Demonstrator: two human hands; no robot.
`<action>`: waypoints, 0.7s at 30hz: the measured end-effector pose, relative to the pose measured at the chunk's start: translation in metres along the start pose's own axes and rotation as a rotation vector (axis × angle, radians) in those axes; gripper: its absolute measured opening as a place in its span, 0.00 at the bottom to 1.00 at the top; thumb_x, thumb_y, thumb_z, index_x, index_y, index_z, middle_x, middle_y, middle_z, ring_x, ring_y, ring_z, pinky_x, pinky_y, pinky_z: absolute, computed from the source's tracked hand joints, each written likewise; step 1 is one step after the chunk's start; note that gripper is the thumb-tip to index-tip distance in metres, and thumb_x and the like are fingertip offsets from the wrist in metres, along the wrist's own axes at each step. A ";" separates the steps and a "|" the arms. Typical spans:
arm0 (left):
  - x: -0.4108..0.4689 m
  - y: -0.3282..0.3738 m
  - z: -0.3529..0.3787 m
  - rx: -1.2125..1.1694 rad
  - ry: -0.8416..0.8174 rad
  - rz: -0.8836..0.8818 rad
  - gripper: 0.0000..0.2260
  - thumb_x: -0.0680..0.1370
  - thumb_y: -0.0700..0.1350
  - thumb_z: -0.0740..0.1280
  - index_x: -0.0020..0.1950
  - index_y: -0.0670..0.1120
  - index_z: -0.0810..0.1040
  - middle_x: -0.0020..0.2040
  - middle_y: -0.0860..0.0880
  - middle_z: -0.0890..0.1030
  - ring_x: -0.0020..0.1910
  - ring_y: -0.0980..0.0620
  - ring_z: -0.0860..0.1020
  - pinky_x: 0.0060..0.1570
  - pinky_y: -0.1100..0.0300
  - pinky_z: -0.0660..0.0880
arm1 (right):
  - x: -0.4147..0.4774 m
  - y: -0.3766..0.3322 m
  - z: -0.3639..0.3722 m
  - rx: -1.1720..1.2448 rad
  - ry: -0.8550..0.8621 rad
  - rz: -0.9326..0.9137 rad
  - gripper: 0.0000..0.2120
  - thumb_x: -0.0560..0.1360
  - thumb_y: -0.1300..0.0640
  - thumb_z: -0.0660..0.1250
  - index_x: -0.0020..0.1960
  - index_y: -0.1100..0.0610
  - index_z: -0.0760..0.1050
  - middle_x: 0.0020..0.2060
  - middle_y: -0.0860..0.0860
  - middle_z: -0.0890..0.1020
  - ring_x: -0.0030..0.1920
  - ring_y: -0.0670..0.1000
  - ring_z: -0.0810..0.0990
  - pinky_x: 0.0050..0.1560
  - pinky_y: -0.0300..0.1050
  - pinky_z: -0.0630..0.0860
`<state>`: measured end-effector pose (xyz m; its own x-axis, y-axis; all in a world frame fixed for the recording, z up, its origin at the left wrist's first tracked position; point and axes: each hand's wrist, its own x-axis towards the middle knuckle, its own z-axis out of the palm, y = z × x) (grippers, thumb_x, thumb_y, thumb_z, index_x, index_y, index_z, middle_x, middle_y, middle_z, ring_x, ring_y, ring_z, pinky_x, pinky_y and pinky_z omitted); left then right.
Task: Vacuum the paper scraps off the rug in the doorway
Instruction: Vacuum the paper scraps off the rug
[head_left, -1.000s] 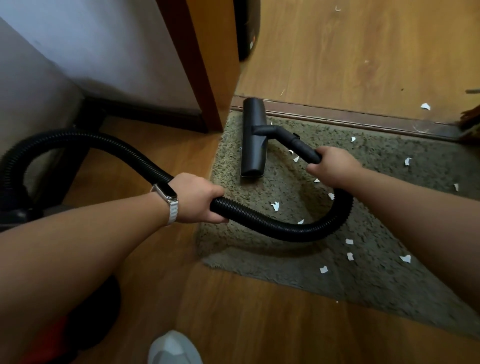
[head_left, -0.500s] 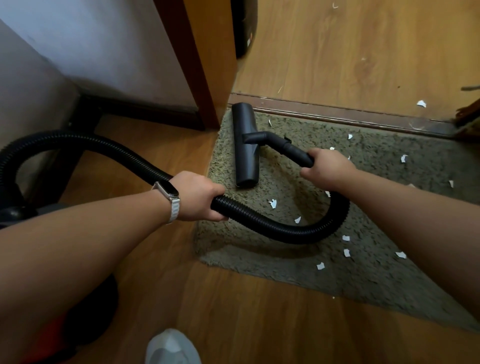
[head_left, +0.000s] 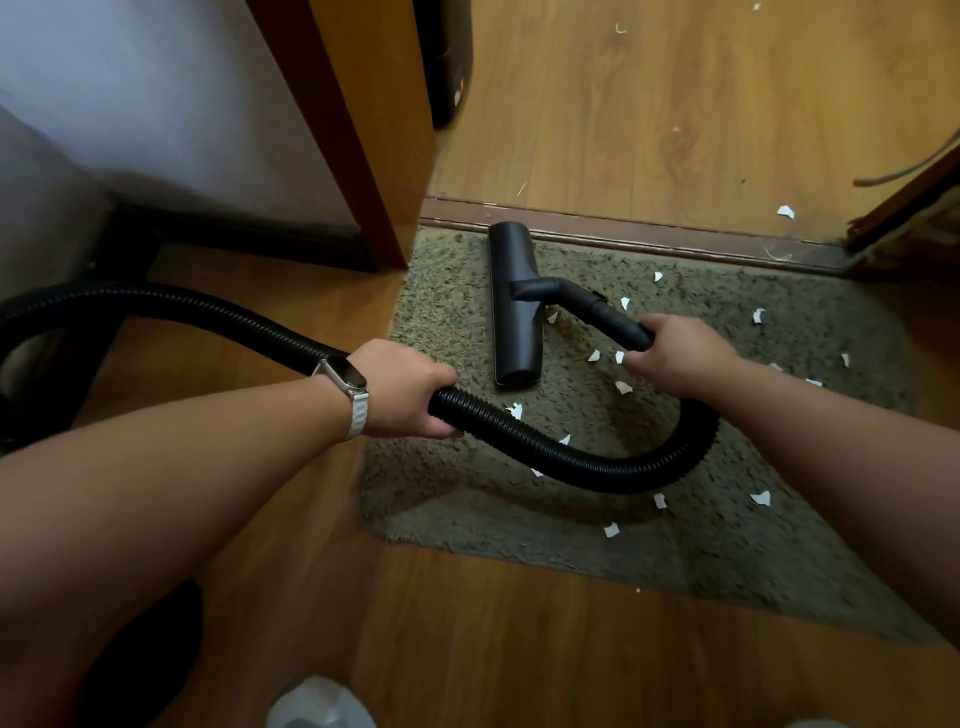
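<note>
A shaggy grey-green rug lies in the doorway, strewn with several small white paper scraps. A black vacuum floor nozzle rests flat on the rug's left part, its far end near the threshold. My right hand grips the black handle tube behind the nozzle. My left hand, with a watch on the wrist, grips the black ribbed hose, which loops over the rug between both hands and runs off to the left.
A wooden door frame stands at the rug's left far corner. A dark threshold strip crosses beyond the rug, with wood floor and a few scraps past it. The vacuum body sits at lower left.
The nozzle has slid a little to the right along the rug, away from the door frame, and my right hand moved with it. My left hand keeps its hold on the hose.
</note>
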<state>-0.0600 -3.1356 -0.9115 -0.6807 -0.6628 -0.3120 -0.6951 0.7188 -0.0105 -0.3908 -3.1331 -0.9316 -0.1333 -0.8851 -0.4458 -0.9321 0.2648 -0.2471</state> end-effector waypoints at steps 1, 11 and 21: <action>0.002 0.002 -0.001 0.000 -0.005 0.007 0.20 0.72 0.71 0.60 0.42 0.55 0.68 0.35 0.55 0.76 0.34 0.53 0.76 0.33 0.60 0.72 | 0.000 0.001 0.000 -0.002 0.003 -0.001 0.07 0.74 0.48 0.67 0.50 0.48 0.75 0.36 0.47 0.78 0.35 0.48 0.77 0.32 0.42 0.68; -0.005 0.004 -0.001 -0.005 -0.020 0.009 0.19 0.72 0.70 0.60 0.44 0.55 0.70 0.38 0.55 0.77 0.36 0.53 0.77 0.36 0.59 0.76 | 0.007 -0.018 0.006 -0.073 0.015 -0.080 0.08 0.74 0.49 0.66 0.52 0.49 0.74 0.36 0.47 0.77 0.36 0.51 0.77 0.35 0.44 0.73; -0.017 0.002 0.000 -0.014 -0.057 0.008 0.19 0.73 0.71 0.59 0.44 0.56 0.71 0.38 0.55 0.77 0.36 0.55 0.77 0.37 0.57 0.78 | 0.014 -0.055 0.007 -0.187 0.014 -0.235 0.09 0.76 0.48 0.64 0.53 0.50 0.70 0.35 0.47 0.73 0.37 0.53 0.75 0.34 0.43 0.70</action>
<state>-0.0497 -3.1225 -0.9066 -0.6722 -0.6435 -0.3660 -0.6931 0.7209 0.0055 -0.3392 -3.1576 -0.9304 0.0901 -0.9193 -0.3832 -0.9836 -0.0218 -0.1791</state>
